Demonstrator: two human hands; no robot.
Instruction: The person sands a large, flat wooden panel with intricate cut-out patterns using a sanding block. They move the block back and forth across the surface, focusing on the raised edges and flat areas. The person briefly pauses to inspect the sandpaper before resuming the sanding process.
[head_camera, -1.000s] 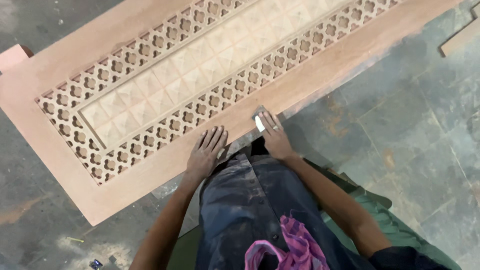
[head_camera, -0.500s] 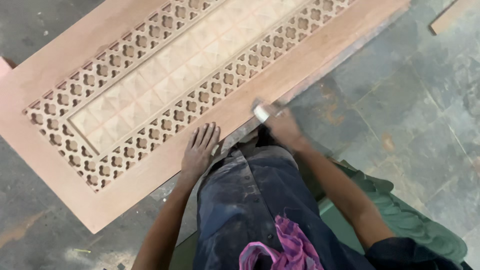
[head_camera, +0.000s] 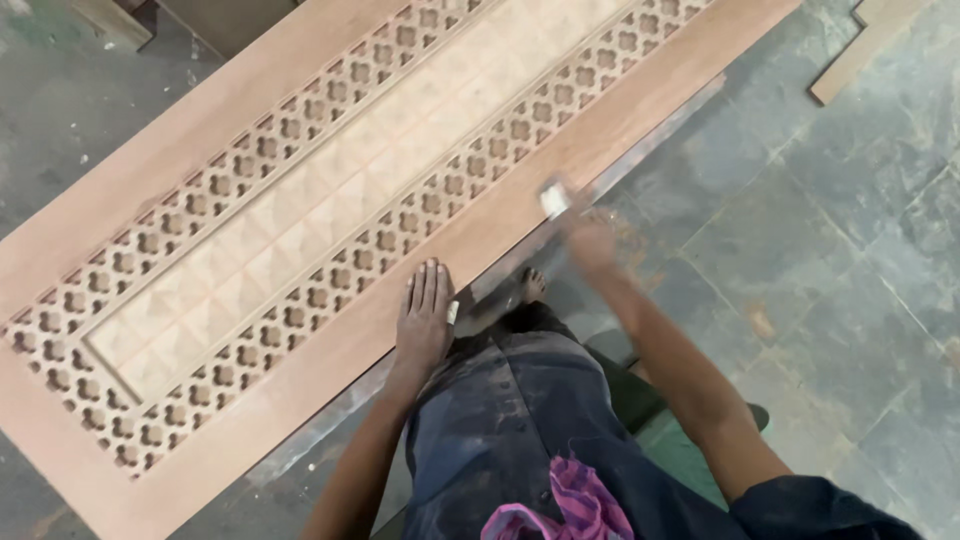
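Note:
A long carved wooden panel lies across the floor, with a fretwork border and a pale diamond-patterned centre. My left hand rests flat on the panel's plain near edge, fingers together. My right hand is blurred with motion at the panel's near edge, farther right, gripping a small pale block that looks like a sanding pad. My dark dusty trousers and a bare foot show below the panel.
Grey stone floor tiles spread to the right. A wooden offcut lies at the top right. A pink cloth hangs at my waist. Something green lies under me.
My right hand has slid right along the panel's near edge with the block. My left hand has stayed pressed on the edge. The view has shifted a little.

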